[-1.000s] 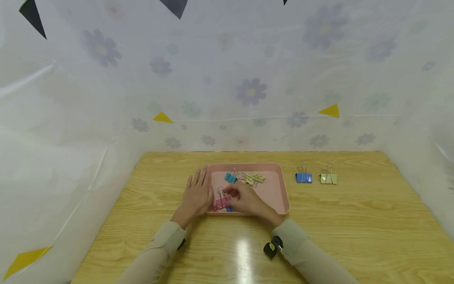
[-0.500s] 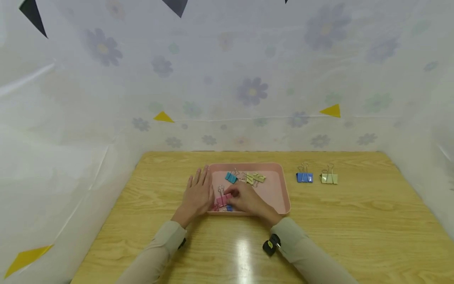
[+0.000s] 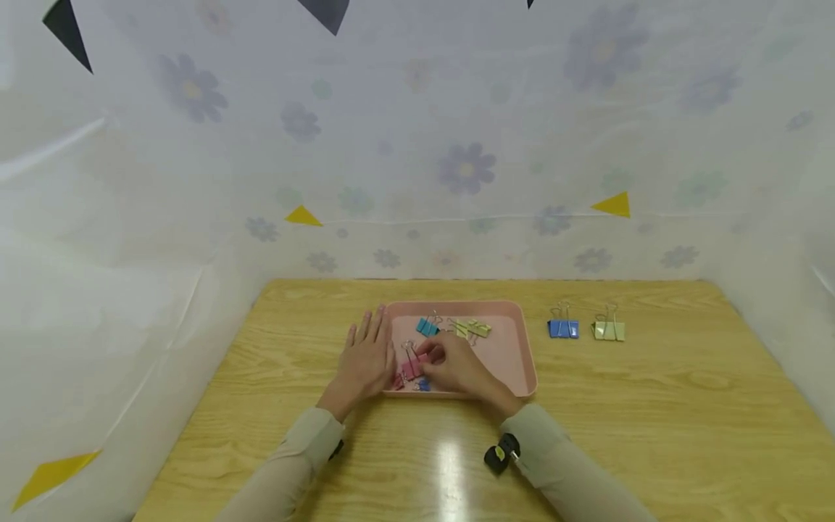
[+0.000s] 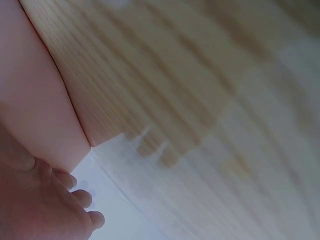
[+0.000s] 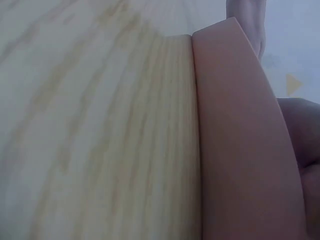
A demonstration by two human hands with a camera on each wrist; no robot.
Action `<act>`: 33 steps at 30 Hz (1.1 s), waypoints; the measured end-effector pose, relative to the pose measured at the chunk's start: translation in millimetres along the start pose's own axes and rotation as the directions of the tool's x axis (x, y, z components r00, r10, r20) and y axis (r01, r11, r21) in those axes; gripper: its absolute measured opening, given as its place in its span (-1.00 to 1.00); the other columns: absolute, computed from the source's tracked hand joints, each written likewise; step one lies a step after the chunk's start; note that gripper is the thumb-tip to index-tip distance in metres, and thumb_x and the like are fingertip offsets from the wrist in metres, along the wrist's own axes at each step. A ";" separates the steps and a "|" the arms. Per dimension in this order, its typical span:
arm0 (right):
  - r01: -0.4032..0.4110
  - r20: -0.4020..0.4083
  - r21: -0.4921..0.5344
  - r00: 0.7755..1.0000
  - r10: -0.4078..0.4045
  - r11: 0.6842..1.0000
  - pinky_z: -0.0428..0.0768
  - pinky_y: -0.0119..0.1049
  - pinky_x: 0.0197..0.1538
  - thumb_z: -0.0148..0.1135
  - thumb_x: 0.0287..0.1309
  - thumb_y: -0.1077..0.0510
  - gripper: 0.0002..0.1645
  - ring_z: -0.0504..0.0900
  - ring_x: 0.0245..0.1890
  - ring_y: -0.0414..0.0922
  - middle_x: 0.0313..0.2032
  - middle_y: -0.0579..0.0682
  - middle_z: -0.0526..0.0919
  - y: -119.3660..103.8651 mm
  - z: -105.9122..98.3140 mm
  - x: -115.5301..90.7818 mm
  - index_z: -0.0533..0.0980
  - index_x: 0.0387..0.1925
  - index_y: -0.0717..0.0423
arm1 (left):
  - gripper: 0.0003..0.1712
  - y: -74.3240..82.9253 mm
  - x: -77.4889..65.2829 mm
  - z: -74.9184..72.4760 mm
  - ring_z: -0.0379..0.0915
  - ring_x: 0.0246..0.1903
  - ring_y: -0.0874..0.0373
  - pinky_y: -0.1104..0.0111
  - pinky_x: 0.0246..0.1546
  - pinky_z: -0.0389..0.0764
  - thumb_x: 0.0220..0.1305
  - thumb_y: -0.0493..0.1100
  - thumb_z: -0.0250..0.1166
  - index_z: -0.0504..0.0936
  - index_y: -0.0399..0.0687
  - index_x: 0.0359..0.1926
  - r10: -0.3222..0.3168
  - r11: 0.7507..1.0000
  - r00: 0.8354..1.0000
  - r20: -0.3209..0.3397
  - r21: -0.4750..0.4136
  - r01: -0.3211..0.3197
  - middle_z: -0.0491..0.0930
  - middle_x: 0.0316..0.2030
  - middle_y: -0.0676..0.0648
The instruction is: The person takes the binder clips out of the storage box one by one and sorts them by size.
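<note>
My right hand (image 3: 457, 366) reaches over the front of the pink tray (image 3: 525, 355) and pinches a large pink binder clip (image 3: 412, 368) at its right side. Flat with fingers straight, my left hand (image 3: 365, 360) rests along the tray's left rim. Just in front of the pink clip lie a small red binder clip (image 3: 398, 381) and a small blue binder clip (image 3: 423, 385). Farther back in the tray are a teal binder clip (image 3: 428, 328) and several small yellow binder clips (image 3: 479, 329). In the right wrist view, the tray wall (image 5: 240, 140) hides most of the right hand.
On the wooden table (image 3: 652, 420), right of the tray, a large blue binder clip (image 3: 564, 329) and a large pale yellow binder clip (image 3: 609, 331) stand side by side with handles up. A flower-patterned white sheet (image 3: 417, 167) rises behind and beside the table.
The pink clip has shifted slightly to the right with my right fingers, and the small red and blue clips in front show more plainly. My left hand stays in place.
</note>
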State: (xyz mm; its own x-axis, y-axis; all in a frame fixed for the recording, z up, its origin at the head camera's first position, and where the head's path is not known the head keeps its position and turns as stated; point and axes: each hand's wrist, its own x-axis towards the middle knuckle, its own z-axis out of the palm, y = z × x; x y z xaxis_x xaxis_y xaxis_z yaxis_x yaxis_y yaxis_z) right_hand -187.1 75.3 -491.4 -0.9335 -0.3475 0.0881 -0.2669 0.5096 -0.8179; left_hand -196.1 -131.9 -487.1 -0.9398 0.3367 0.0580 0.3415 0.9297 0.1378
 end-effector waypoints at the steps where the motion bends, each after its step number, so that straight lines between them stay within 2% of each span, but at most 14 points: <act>1: -0.014 -0.006 0.007 1.000 0.014 1.000 0.68 -0.21 -0.08 0.45 0.15 0.26 -0.81 0.68 -0.22 -0.16 -0.22 -0.07 0.71 0.3 -0.4 -0.9 0.70 -0.17 0.05 | -0.29 0.1 -0.2 0.3 -0.20 0.58 -0.21 -0.11 0.52 -0.08 0.64 -0.05 -0.22 -0.10 -0.27 0.63 -0.001 1.000 1.000 0.004 0.000 0.001 -0.15 0.63 -0.21; 5: -0.043 -0.042 0.010 0.998 0.043 0.999 0.69 -0.16 -0.04 0.45 0.18 0.23 -0.79 0.70 -0.16 -0.13 -0.15 -0.06 0.71 -0.5 -4.0 -4.0 0.72 -0.13 0.00 | -0.29 -0.1 0.1 1.9 -0.22 0.58 -0.21 -0.11 0.52 -0.10 0.64 -0.05 -0.24 -0.11 -0.26 0.63 -0.005 1.000 1.000 0.013 -0.004 0.005 -0.16 0.63 -0.21; 8: -0.033 -0.062 0.044 0.997 0.036 0.998 0.69 -0.15 0.00 0.44 0.19 0.25 -0.78 0.72 -0.13 -0.09 -0.12 -0.04 0.73 -0.7 -8.5 -6.2 0.73 -0.10 0.03 | -0.30 -1.5 0.4 3.4 -0.22 0.59 -0.20 -0.11 0.53 -0.10 0.64 -0.05 -0.25 -0.11 -0.25 0.63 -0.007 1.000 1.000 0.011 -0.005 0.007 -0.16 0.63 -0.20; 16: 0.024 -0.096 0.165 0.995 -0.008 0.986 0.71 -0.23 -0.05 0.41 0.27 0.26 -0.78 0.75 -0.13 -0.06 -0.08 0.01 0.74 2.9 -18.3 -10.5 0.73 -0.05 0.09 | -0.29 -3.8 0.1 3.3 -0.19 0.58 -0.23 -0.13 0.52 -0.10 0.62 -0.06 -0.26 -0.10 -0.26 0.63 0.003 1.000 1.000 -0.009 -0.017 -0.004 -0.14 0.63 -0.21; 20: 0.071 -0.096 0.224 0.994 -0.050 0.972 0.71 -0.25 -0.05 0.43 0.24 0.28 -0.76 0.75 -0.15 -0.05 -0.05 0.06 0.74 1.0 -25.4 -15.1 0.72 -0.05 0.15 | -0.30 -2.7 -0.7 1.2 -0.18 0.58 -0.21 -0.12 0.52 -0.07 0.63 -0.05 -0.23 -0.09 -0.24 0.63 -0.001 1.000 1.000 -0.011 -0.001 0.001 -0.13 0.63 -0.19; 22: 0.070 -0.088 0.252 0.995 -0.049 0.965 0.70 -0.27 -0.05 0.45 0.22 0.27 -0.75 0.75 -0.15 -0.06 -0.05 0.05 0.74 -0.2 -29.3 -18.2 0.71 -0.05 0.14 | -0.30 -1.9 -0.9 0.4 -0.18 0.58 -0.20 -0.11 0.52 -0.07 0.64 -0.06 -0.22 -0.09 -0.23 0.63 -0.006 1.000 1.000 -0.007 0.003 0.006 -0.14 0.63 -0.19; 26: 0.047 -0.085 0.261 0.996 -0.026 0.964 0.68 -0.31 -0.04 0.48 0.20 0.21 -0.72 0.74 -0.12 -0.09 -0.04 0.00 0.74 -0.9 -37.3 -25.3 0.71 -0.03 0.09 | -0.30 -1.4 -1.8 0.9 -0.18 0.58 -0.22 -0.12 0.52 -0.06 0.63 -0.07 -0.22 -0.08 -0.24 0.63 -0.003 1.000 1.000 -0.013 0.000 0.003 -0.13 0.62 -0.20; 33: 0.055 -0.110 0.261 0.994 -0.027 0.964 0.68 -0.36 -0.04 0.50 0.19 0.15 -0.62 0.75 -0.10 -0.03 -0.06 0.06 0.76 3.5 -48.8 -35.9 0.70 0.01 0.22 | -0.30 -3.2 -1.3 0.3 -0.18 0.58 -0.20 -0.12 0.52 -0.07 0.63 -0.06 -0.23 -0.08 -0.24 0.63 0.000 1.000 1.000 -0.018 -0.004 -0.001 -0.13 0.62 -0.20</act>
State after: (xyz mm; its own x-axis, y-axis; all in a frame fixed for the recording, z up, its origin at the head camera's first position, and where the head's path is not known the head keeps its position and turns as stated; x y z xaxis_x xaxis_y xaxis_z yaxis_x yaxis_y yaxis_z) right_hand -166.2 128.1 -469.7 -0.9468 -0.2720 0.1720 -0.2460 0.2669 -0.9318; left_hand -195.9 -135.2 -487.9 -0.9394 0.3344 0.0758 0.3421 0.9289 0.1422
